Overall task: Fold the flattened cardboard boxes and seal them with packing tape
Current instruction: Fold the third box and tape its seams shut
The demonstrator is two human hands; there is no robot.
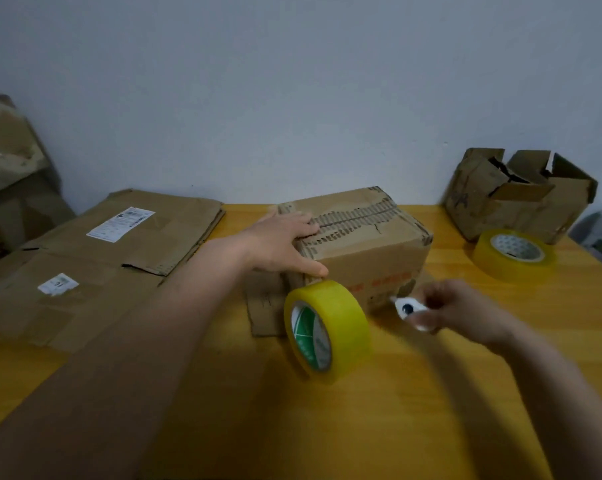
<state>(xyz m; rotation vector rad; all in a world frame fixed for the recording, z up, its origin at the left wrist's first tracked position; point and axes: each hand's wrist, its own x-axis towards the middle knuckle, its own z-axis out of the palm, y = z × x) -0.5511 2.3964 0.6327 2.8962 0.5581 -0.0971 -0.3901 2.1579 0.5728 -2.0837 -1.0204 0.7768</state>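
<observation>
A folded cardboard box (372, 244) stands in the middle of the yellow table (431, 393), its top flaps closed. My left hand (282, 244) lies flat on the box's near left top corner, thumb on the front edge. A roll of yellow packing tape (327, 329) hangs on edge just below that thumb, in front of the box; its end seems stuck to the box. My right hand (462, 311), blurred, holds a small white cutter (410, 310) near the box's lower right front.
Flattened cardboard boxes (95, 258) lie stacked on the table's left side. A second tape roll (514, 254) lies flat at the right, in front of an open, battered box (521, 195). More cardboard (8, 174) leans at the far left. A wall stands behind.
</observation>
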